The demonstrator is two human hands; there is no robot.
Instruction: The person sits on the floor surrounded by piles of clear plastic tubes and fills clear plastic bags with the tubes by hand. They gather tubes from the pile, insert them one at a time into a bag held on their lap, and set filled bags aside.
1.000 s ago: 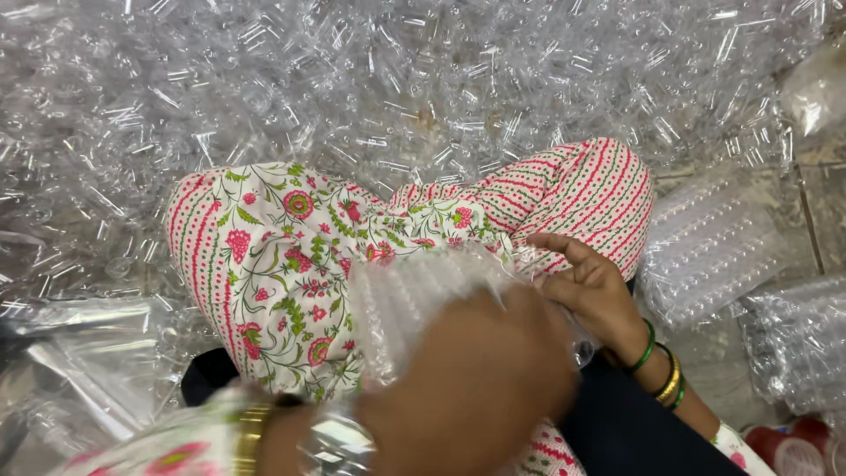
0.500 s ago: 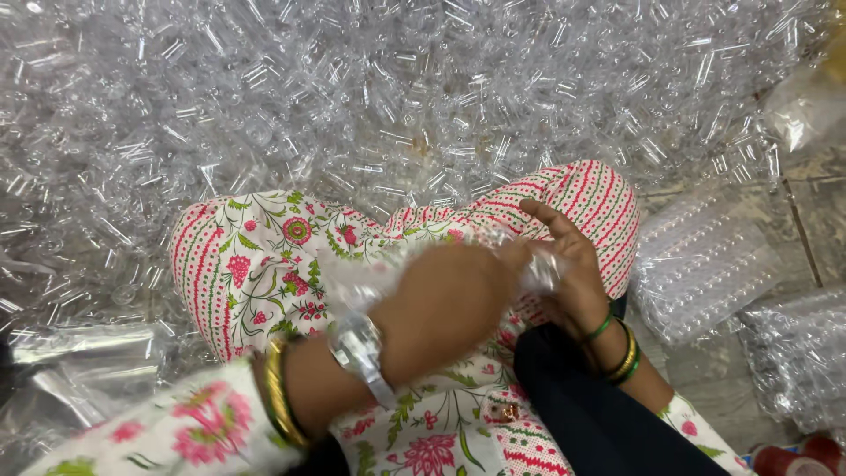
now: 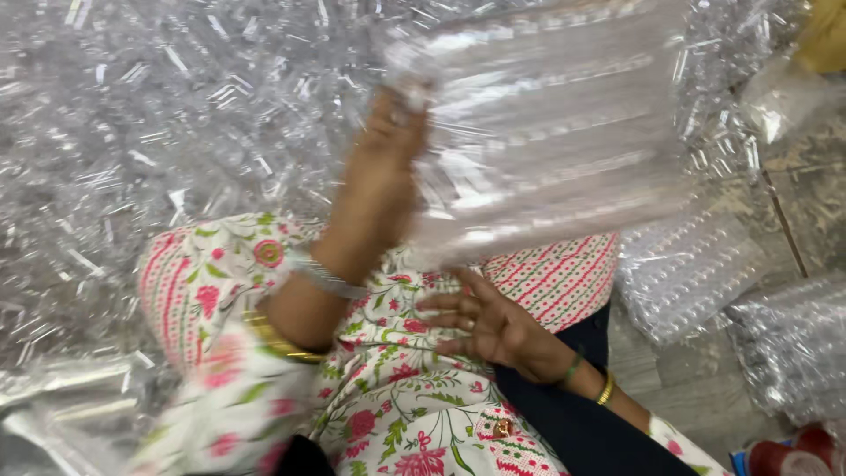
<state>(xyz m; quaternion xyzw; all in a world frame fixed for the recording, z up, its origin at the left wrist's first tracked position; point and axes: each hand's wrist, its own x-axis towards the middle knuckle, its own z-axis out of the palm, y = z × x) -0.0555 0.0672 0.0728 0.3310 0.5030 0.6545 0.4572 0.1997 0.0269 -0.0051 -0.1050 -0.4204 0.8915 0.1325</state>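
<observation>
1. Fingers of the left hand [image 3: 388, 167] are closed on the left edge of a clear bag [image 3: 546, 123], thumb and fingertips pinching the plastic at about 12 o'clock in the view; motion blur hides how each finger sits.
2. That bag is lifted above the lap, tilted, and packed with rows of clear tubes that show as long ridges through the film. It spreads from the left hand toward 1 o'clock.
3. Fingers of the right hand [image 3: 485, 322] are spread apart and nearly straight, palm open, holding nothing. They lie just below the bag's lower edge, over the knee; whether the fingertips touch the plastic I cannot tell.
4. Both wrists carry bangles: gold on the left forearm, gold and green on the right wrist [image 3: 590, 377].
5. Under the hands is a floral dress [image 3: 388, 414], with striped red trousers [image 3: 564, 282] on the raised knee, near the centre.
6. A heap of loose clear tubes [image 3: 176, 132] fills the view from 9 to 12 o'clock, well behind the hands.
7. Two more filled bags lie on the floor at 3 o'clock, one [image 3: 687, 273] just beside the knee, the other [image 3: 793, 344] farther right.
8. Red caps [image 3: 793, 458] show at 5 o'clock, by the frame's corner.
</observation>
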